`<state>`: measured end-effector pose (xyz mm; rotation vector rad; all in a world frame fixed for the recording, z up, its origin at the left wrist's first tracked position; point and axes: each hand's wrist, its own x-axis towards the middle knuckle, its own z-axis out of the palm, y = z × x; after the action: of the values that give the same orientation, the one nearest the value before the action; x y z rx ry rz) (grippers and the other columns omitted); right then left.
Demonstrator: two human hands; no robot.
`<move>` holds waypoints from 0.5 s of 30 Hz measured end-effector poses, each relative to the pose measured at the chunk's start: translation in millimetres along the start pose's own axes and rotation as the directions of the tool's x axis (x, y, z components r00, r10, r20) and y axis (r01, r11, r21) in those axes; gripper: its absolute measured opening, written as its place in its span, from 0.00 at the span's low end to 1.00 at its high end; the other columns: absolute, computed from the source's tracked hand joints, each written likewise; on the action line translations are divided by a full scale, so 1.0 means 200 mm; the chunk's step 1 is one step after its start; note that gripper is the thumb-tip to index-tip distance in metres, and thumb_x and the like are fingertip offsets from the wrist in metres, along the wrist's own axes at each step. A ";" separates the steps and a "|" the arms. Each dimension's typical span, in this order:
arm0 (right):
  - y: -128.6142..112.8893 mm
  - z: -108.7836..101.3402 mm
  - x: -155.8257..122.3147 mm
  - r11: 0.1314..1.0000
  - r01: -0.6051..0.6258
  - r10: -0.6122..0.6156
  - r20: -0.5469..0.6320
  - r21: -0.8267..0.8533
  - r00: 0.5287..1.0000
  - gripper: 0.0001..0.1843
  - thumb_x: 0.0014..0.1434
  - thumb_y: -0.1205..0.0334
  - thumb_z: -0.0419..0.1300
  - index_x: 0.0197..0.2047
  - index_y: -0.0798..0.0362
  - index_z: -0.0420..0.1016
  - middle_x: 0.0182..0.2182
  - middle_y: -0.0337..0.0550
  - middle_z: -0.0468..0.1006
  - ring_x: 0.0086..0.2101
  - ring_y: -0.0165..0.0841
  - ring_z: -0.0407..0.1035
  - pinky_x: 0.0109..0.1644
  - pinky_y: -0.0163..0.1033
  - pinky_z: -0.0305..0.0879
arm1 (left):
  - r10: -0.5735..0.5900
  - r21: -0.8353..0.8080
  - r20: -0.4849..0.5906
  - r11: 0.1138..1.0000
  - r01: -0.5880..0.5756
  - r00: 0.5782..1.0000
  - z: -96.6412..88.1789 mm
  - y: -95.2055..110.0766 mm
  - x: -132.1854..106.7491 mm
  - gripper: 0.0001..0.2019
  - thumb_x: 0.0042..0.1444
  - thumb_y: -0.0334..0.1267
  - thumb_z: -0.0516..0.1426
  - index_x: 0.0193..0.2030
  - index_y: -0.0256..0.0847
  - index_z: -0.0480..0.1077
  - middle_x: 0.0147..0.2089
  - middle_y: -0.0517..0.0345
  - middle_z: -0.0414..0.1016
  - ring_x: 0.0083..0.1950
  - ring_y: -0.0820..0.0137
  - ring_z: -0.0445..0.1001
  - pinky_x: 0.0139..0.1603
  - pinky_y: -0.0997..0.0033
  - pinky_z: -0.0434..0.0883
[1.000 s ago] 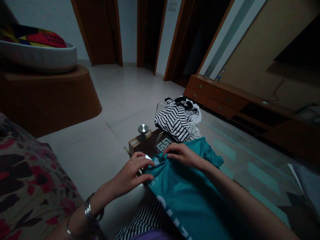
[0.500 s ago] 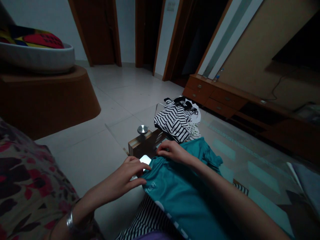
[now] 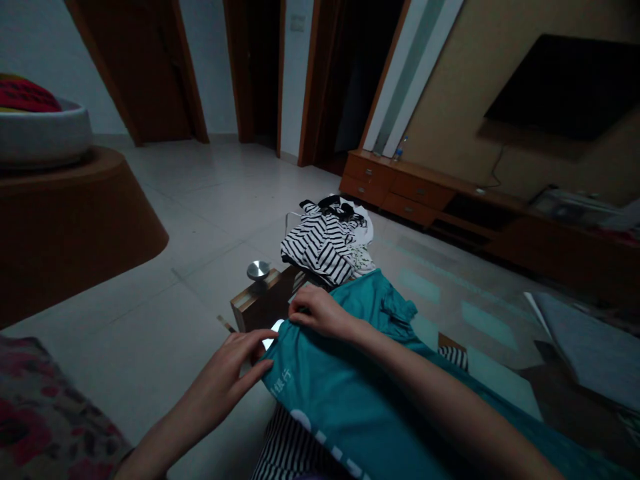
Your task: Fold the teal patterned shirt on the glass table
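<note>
A teal garment [image 3: 340, 380], seemingly a shirt, with white lettering near its left edge, is spread in front of me. My left hand [image 3: 233, 370] grips its left corner, thumb and fingers at the edge. My right hand [image 3: 317, 310] pinches the far edge of the same cloth, with the forearm lying across it. Under the near side of the teal cloth, black-and-white striped fabric [image 3: 287, 440] shows. A bright white patch [image 3: 274, 331] glows just beyond the left fingertips; its source is partly hidden.
A pile of striped and white clothes [image 3: 325, 243] lies beyond the hands on a glass table [image 3: 420, 283]. A round metal knob [image 3: 258, 269] stands beside it. A grey flat item [image 3: 585, 343] is at right. A white bowl [image 3: 45, 137] sits on a brown stand [image 3: 75, 227] at left.
The view has turned right, so the room has shifted left. The cloth between my hands looks smoother and flatter along its far edge; both hands remain at that edge.
</note>
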<state>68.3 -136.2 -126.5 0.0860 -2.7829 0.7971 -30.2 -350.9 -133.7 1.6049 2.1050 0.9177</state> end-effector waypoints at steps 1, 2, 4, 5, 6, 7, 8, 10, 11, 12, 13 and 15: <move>0.01 0.00 -0.01 1.000 0.002 -0.002 -0.011 -0.015 1.000 0.06 0.59 0.62 0.61 0.32 0.55 0.73 0.32 0.41 0.74 0.36 0.31 0.65 0.43 0.35 0.57 | 0.009 0.010 -0.012 1.000 -0.009 1.000 0.01 -0.01 0.00 0.18 0.59 0.49 0.53 0.52 0.45 0.69 0.40 0.56 0.74 0.40 0.67 0.72 0.42 0.69 0.70; 0.02 -0.02 -0.02 1.000 0.007 -0.008 -0.026 -0.025 1.000 0.06 0.59 0.61 0.61 0.33 0.55 0.74 0.33 0.42 0.74 0.37 0.31 0.65 0.44 0.36 0.57 | 0.023 0.024 -0.024 0.999 -0.022 0.999 0.01 -0.02 0.01 0.18 0.59 0.51 0.54 0.51 0.45 0.70 0.40 0.56 0.75 0.40 0.66 0.72 0.42 0.69 0.71; 0.07 -0.10 -0.07 1.000 -0.003 0.001 -0.091 -0.026 0.996 0.08 0.60 0.58 0.60 0.36 0.54 0.75 0.35 0.43 0.75 0.39 0.31 0.66 0.45 0.36 0.58 | 0.047 0.056 -0.050 0.997 -0.044 0.998 0.02 -0.04 0.02 0.19 0.58 0.53 0.54 0.49 0.46 0.71 0.40 0.56 0.75 0.40 0.66 0.73 0.42 0.69 0.71; 0.10 -0.16 -0.11 0.999 -0.036 0.032 -0.144 -0.024 0.989 0.09 0.61 0.58 0.59 0.37 0.54 0.75 0.36 0.43 0.76 0.40 0.31 0.66 0.46 0.35 0.58 | 0.059 0.072 -0.062 0.996 -0.054 0.996 0.02 -0.05 0.03 0.19 0.58 0.54 0.53 0.48 0.46 0.72 0.40 0.56 0.75 0.40 0.66 0.73 0.42 0.69 0.71; 0.14 -0.23 -0.15 0.995 -0.096 0.088 -0.207 -0.028 0.974 0.09 0.62 0.59 0.57 0.37 0.54 0.75 0.37 0.43 0.76 0.39 0.31 0.67 0.46 0.35 0.58 | 0.070 0.088 -0.073 0.994 -0.064 0.995 0.02 -0.05 0.04 0.19 0.58 0.55 0.53 0.48 0.46 0.72 0.40 0.56 0.76 0.40 0.65 0.73 0.42 0.68 0.71; 0.18 -0.30 -0.21 0.982 -0.186 0.169 -0.270 -0.038 0.948 0.09 0.63 0.60 0.56 0.37 0.55 0.75 0.36 0.43 0.77 0.39 0.31 0.67 0.45 0.35 0.58 | 0.082 0.104 -0.085 0.992 -0.073 0.993 0.01 -0.05 0.05 0.19 0.58 0.55 0.53 0.47 0.45 0.72 0.40 0.55 0.76 0.40 0.65 0.73 0.42 0.68 0.71; 0.24 -0.37 -0.27 0.953 -0.299 0.266 -0.323 -0.056 0.908 0.09 0.63 0.62 0.56 0.36 0.55 0.76 0.36 0.44 0.77 0.38 0.31 0.68 0.44 0.35 0.59 | 0.093 0.122 -0.100 0.989 -0.081 0.991 0.01 -0.05 0.07 0.19 0.58 0.55 0.52 0.46 0.45 0.72 0.41 0.55 0.75 0.41 0.64 0.73 0.43 0.67 0.71; 0.37 -0.47 -0.38 0.834 -0.542 0.468 -0.388 -0.102 0.794 0.08 0.61 0.63 0.56 0.36 0.55 0.77 0.35 0.46 0.77 0.37 0.33 0.68 0.42 0.36 0.59 | 0.112 0.165 -0.143 0.982 -0.088 0.983 0.00 -0.03 0.12 0.20 0.59 0.56 0.51 0.45 0.44 0.72 0.44 0.53 0.75 0.45 0.62 0.72 0.45 0.64 0.70; 0.44 -0.50 -0.42 0.761 -0.637 0.548 -0.403 -0.125 0.733 0.08 0.60 0.63 0.57 0.37 0.55 0.77 0.36 0.47 0.78 0.37 0.34 0.69 0.41 0.36 0.59 | 0.122 0.190 -0.170 0.978 -0.089 0.978 -0.01 -0.02 0.15 0.21 0.59 0.56 0.50 0.45 0.43 0.72 0.46 0.51 0.74 0.47 0.61 0.71 0.47 0.63 0.69; 0.51 -0.51 -0.46 0.700 -0.699 0.601 -0.411 -0.144 0.686 0.09 0.58 0.62 0.59 0.40 0.56 0.77 0.37 0.48 0.77 0.38 0.36 0.69 0.41 0.36 0.59 | 0.132 0.214 -0.188 0.973 -0.091 0.973 0.00 0.00 0.19 0.21 0.59 0.56 0.50 0.45 0.42 0.72 0.46 0.50 0.73 0.48 0.59 0.70 0.48 0.61 0.69; 0.57 -0.52 -0.48 0.664 -0.731 0.629 -0.413 -0.158 0.659 0.12 0.57 0.61 0.61 0.43 0.56 0.76 0.39 0.49 0.77 0.39 0.37 0.68 0.41 0.37 0.59 | 0.144 0.234 -0.192 0.967 -0.098 0.971 0.00 0.02 0.23 0.22 0.59 0.56 0.49 0.45 0.42 0.71 0.47 0.50 0.73 0.50 0.59 0.70 0.50 0.59 0.68; 0.66 -0.49 -0.50 0.664 -0.727 0.626 -0.401 -0.176 0.669 0.18 0.53 0.59 0.64 0.47 0.55 0.75 0.41 0.49 0.76 0.41 0.37 0.67 0.43 0.37 0.59 | 0.164 0.252 -0.155 0.960 -0.122 0.974 0.02 0.06 0.31 0.21 0.59 0.55 0.49 0.46 0.41 0.71 0.48 0.49 0.72 0.50 0.58 0.69 0.51 0.58 0.66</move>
<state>170.0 27.0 -138.8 -1.1279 -2.5540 0.4037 -38.2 -289.3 -121.2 1.8813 2.3199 0.9062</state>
